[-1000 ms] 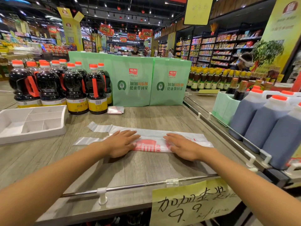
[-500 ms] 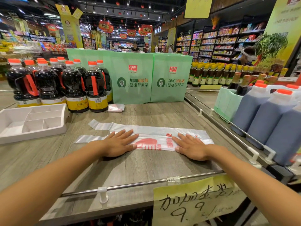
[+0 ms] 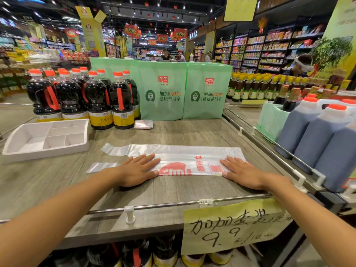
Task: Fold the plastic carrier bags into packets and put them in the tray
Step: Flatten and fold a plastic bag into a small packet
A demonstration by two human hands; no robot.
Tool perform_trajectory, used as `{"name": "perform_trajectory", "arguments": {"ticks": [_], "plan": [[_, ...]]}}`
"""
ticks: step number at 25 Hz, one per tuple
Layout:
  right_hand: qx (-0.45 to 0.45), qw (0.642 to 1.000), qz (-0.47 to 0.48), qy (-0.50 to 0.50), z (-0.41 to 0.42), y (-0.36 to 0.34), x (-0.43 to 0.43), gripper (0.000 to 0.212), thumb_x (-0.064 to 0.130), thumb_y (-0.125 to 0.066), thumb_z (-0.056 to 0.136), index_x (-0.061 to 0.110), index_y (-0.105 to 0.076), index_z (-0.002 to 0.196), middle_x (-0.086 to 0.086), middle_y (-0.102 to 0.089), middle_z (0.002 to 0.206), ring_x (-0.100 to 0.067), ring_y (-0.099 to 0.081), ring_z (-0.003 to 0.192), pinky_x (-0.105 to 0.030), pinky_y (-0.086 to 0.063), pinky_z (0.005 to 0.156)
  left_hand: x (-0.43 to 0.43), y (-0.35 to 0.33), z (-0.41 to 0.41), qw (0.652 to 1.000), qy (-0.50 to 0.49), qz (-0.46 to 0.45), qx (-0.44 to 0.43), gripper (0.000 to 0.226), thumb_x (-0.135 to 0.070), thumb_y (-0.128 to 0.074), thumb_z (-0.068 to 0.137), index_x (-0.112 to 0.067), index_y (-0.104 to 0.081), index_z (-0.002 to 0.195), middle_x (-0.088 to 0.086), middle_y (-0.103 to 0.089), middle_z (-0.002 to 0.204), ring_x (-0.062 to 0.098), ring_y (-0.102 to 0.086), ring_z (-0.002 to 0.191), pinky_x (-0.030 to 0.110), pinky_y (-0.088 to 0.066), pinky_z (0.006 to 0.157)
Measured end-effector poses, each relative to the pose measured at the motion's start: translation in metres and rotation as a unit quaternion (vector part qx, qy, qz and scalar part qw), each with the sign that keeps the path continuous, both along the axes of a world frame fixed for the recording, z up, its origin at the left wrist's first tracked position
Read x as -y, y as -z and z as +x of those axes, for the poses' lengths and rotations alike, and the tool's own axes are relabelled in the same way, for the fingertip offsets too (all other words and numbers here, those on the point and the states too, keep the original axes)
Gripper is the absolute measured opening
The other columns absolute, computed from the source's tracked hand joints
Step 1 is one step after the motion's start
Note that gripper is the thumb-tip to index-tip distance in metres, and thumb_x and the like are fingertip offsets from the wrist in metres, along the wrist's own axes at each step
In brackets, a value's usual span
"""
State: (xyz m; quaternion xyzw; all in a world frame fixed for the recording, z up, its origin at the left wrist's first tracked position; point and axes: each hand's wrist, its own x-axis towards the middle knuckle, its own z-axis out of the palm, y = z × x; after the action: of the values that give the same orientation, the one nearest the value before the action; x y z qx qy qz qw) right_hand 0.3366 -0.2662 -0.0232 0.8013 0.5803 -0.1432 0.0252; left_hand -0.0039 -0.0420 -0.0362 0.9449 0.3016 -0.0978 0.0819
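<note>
A clear plastic carrier bag (image 3: 185, 160) with red print lies flat on the wooden shelf top, folded lengthwise into a long strip, its two handles pointing left. My left hand (image 3: 137, 169) presses flat on the strip near the handles. My right hand (image 3: 240, 171) presses flat on its right end. A white compartmented tray (image 3: 48, 139) sits at the left, with nothing in it. One small folded bag packet (image 3: 143, 124) lies further back beside the bottles.
Dark soy sauce bottles (image 3: 100, 101) stand behind the tray. Two green paper bags (image 3: 185, 91) close off the back. Large blue-grey jugs (image 3: 317, 135) line the right beyond a metal rail (image 3: 269, 139). A front rail (image 3: 173, 204) carries a yellow price sign (image 3: 231, 226).
Both hands have slid apart along the strip, the right hand moving to its right end, smoothing the bag flat and exposing more of the red print.
</note>
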Motion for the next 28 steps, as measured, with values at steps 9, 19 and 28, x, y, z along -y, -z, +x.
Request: {"name": "perform_trajectory", "arguments": {"ticks": [9,19,28], "plan": [[0.023,0.993,0.111,-0.030,-0.007,-0.006,-0.001,0.079,0.072,-0.046,0.093,0.026,-0.036,0.157,0.007,-0.030,0.161,-0.014,-0.027,0.147,-0.038,-0.025,0.122,-0.010,0.000,-0.013,0.992,0.012,0.004,0.125,0.119,-0.105,-0.010,0.061,-0.039,-0.029,0.158,-0.013,-0.020,0.165,0.013,-0.022,0.150,0.039,-0.024,0.122],[0.049,0.990,0.113,-0.065,-0.009,-0.012,0.001,0.104,0.098,-0.017,0.070,0.039,-0.039,0.152,0.014,-0.040,0.155,-0.013,-0.038,0.142,-0.042,-0.041,0.111,-0.004,-0.007,-0.014,0.991,0.049,0.083,0.092,0.098,-0.097,-0.019,0.077,-0.040,-0.035,0.155,-0.016,-0.033,0.148,0.011,-0.035,0.132,0.035,-0.035,0.109],[0.131,0.980,0.123,-0.090,-0.013,-0.014,-0.001,0.078,0.078,-0.018,0.090,0.034,-0.042,0.151,0.008,-0.049,0.151,-0.017,-0.049,0.133,-0.041,-0.047,0.103,-0.005,-0.008,-0.010,0.990,0.047,0.106,0.083,0.102,-0.098,-0.009,0.075,-0.040,-0.035,0.155,-0.014,-0.036,0.149,0.012,-0.036,0.133,0.039,-0.036,0.110]]}}
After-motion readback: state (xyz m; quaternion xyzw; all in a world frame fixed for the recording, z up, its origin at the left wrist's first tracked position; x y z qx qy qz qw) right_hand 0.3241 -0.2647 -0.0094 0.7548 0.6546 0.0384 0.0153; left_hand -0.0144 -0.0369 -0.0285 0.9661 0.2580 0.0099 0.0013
